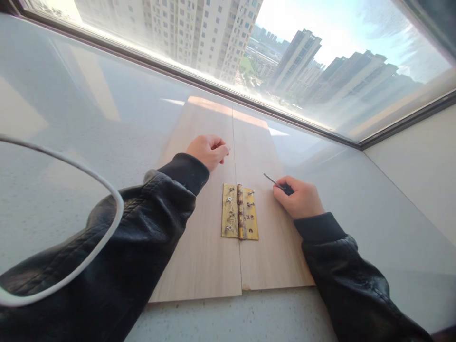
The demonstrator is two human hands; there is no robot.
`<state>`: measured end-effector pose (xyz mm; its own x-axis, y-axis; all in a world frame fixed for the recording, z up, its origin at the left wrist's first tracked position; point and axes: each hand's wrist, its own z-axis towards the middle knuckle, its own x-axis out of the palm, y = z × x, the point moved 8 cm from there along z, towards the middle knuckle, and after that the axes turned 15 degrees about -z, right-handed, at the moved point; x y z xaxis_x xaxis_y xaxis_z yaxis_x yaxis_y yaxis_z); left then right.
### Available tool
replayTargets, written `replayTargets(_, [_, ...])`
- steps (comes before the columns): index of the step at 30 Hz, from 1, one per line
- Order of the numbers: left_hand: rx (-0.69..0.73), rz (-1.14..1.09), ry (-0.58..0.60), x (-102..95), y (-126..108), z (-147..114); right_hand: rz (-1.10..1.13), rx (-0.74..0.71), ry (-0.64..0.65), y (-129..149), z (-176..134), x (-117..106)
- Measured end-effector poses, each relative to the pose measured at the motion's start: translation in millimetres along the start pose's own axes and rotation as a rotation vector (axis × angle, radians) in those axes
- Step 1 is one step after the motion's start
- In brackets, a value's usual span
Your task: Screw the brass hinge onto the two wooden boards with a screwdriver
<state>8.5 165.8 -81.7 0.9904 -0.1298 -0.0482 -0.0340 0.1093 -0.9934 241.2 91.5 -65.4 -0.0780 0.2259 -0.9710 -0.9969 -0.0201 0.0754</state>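
Observation:
A worn brass hinge [240,212] lies across the seam between the left wooden board [199,266] and the right wooden board [278,266]. Several screws stand in its holes, some tilted, and the lowest hole on its right leaf shows no screw. My left hand [210,151] hovers over the left board beyond the hinge, fingertips pinched together; whatever they hold, if anything, is too small to make out. To the right of the hinge, my right hand [301,194] is closed around the dark handle of a screwdriver [274,181], its shaft pointing up and left.
Both boards rest on a speckled white counter [192,323]. A window with a dark frame [199,85] runs along the back, and a white wall [420,171] rises at the right. A white cable [116,204] loops over my left sleeve.

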Motion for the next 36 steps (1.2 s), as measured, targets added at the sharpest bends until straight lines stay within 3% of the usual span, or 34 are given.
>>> replayTargets(8, [-0.003,0.013,-0.005,-1.4,0,0,0.318,0.107,0.069,7,-40,-4])
replayTargets(13, [-0.004,0.031,0.000,-0.2,-3,-2,0.903,0.207,0.396,30,-58,11])
replayTargets(16, [-0.003,0.054,-0.004,-0.5,-4,-3,0.885,0.133,0.483,44,-62,15])
replayTargets(36, [0.007,0.047,-0.010,-0.8,-4,-3,0.658,0.095,0.418,48,-57,13])
